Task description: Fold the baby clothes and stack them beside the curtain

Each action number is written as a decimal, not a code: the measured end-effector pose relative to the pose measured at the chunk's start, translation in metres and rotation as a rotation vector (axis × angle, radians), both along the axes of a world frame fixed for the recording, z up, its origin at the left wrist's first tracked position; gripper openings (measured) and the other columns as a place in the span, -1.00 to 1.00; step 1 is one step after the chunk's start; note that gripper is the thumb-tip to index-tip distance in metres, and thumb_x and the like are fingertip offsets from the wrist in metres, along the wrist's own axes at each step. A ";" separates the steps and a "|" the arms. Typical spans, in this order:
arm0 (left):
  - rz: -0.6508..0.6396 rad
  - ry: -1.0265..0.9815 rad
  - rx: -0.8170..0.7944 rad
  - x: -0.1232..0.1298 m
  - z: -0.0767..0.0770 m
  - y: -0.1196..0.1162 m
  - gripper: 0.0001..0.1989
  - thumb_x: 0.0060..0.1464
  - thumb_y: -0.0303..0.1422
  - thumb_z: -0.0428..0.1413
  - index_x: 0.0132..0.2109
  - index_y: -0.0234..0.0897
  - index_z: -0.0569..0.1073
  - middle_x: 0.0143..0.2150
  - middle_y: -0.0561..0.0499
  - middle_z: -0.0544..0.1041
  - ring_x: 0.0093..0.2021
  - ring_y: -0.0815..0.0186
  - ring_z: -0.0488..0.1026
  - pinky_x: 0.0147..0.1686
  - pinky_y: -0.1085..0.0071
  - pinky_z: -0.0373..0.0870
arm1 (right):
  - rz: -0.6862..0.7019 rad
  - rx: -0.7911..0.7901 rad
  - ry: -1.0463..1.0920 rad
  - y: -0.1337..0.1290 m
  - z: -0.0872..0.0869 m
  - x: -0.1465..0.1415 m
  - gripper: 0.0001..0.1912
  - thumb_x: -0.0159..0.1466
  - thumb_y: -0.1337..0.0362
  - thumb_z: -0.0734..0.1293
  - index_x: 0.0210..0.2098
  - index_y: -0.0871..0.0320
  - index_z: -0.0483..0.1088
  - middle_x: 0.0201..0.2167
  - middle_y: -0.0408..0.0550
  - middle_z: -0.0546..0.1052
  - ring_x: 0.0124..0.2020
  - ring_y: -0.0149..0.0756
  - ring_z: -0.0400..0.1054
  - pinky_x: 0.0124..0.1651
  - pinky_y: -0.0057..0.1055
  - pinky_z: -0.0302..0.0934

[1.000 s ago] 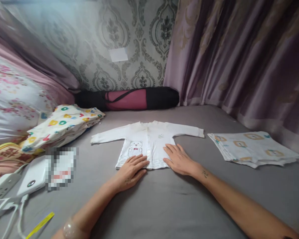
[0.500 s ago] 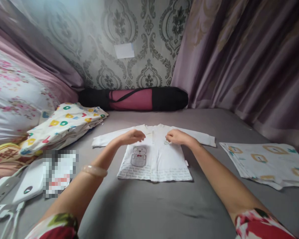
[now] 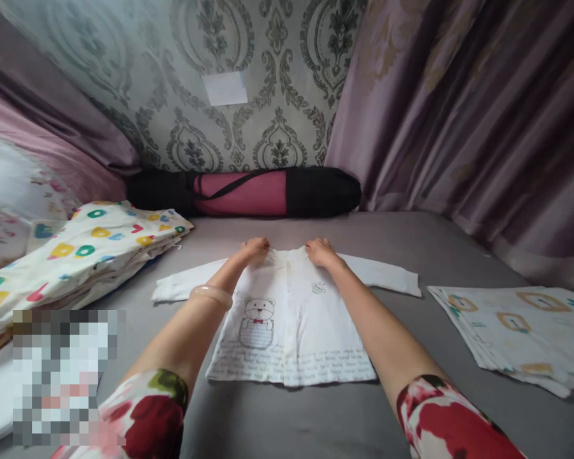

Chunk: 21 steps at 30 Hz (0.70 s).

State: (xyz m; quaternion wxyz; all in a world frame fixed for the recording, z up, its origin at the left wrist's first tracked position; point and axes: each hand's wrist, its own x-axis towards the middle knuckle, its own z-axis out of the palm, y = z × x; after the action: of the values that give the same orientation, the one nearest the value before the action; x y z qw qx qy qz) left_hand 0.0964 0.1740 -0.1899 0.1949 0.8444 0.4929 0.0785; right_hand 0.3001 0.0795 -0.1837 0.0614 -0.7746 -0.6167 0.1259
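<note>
Head view: the left hand (image 3: 257, 250) and right hand (image 3: 322, 250) stand apart at either side of the neckline of a white shirt (image 3: 310, 325), which lies spread front up beneath them and toward the wearer. Their fingers are bent at the cloth; whether they are clamped on it cannot be told, since the backs of the hands cover the tips. Nearer the wearer than the left hand is a bear print (image 3: 258, 322); just nearer than the right, a bee print (image 3: 318, 288). Rows of lettering (image 3: 291, 368) along the hem are too small to read. The forearms hide part of both sleeves. Left of the left hand lies a patterned cloth pile (image 3: 100, 239), cut off at the frame edge; nearer the wearer, a pixelated patch conceals an item and any label on it. Right of the right hand, a folded printed cloth (image 3: 502, 325) runs out of frame. Beyond the left hand, a paper (image 3: 226, 88) on the wall shows no legible writing.
</note>
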 end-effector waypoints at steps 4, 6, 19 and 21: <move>0.032 0.098 -0.005 0.000 0.002 -0.001 -0.75 0.06 -0.40 0.05 -0.11 -0.27 0.52 -0.11 -0.14 0.56 -0.02 0.03 0.43 -0.05 0.18 0.29 | -0.024 0.001 0.000 0.000 0.000 -0.003 -0.64 0.39 0.24 0.09 0.04 0.15 0.40 0.11 0.18 0.35 0.15 0.01 0.14 0.11 -0.15 0.03; 0.033 0.107 0.009 -0.001 0.004 -0.004 -0.77 0.10 -0.38 0.04 -0.12 -0.27 0.51 -0.11 -0.14 0.55 -0.02 0.07 0.43 -0.07 0.24 0.30 | -0.035 0.014 0.005 0.000 -0.001 -0.004 -0.65 0.39 0.23 0.10 0.04 0.16 0.39 0.11 0.17 0.34 0.14 0.01 0.15 0.11 -0.15 0.03; 0.100 0.142 0.370 0.003 -0.031 -0.040 -0.71 0.27 -0.37 -0.18 0.00 -0.29 0.35 -0.06 -0.27 0.43 -0.02 0.02 0.33 -0.05 0.13 0.16 | -0.108 0.274 -0.126 -0.017 -0.036 -0.026 -0.64 0.44 0.26 -0.02 0.06 0.19 0.28 0.03 0.21 0.33 0.06 -0.02 0.12 0.07 -0.16 -0.03; 0.140 0.137 0.378 0.003 -0.034 -0.039 -0.71 0.27 -0.34 -0.18 -0.01 -0.31 0.36 -0.06 -0.27 0.42 -0.01 0.00 0.31 -0.05 0.11 0.15 | -0.106 0.283 -0.120 -0.016 -0.037 -0.025 -0.63 0.43 0.27 -0.03 0.07 0.19 0.28 0.03 0.21 0.32 0.06 -0.01 0.11 0.06 -0.15 -0.05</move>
State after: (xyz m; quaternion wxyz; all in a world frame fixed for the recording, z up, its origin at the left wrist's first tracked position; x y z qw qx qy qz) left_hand 0.0990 0.1347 -0.2235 -0.0067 0.8328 0.5391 0.1255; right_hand 0.2748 0.0635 -0.2204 0.1396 -0.7958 -0.5891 -0.0120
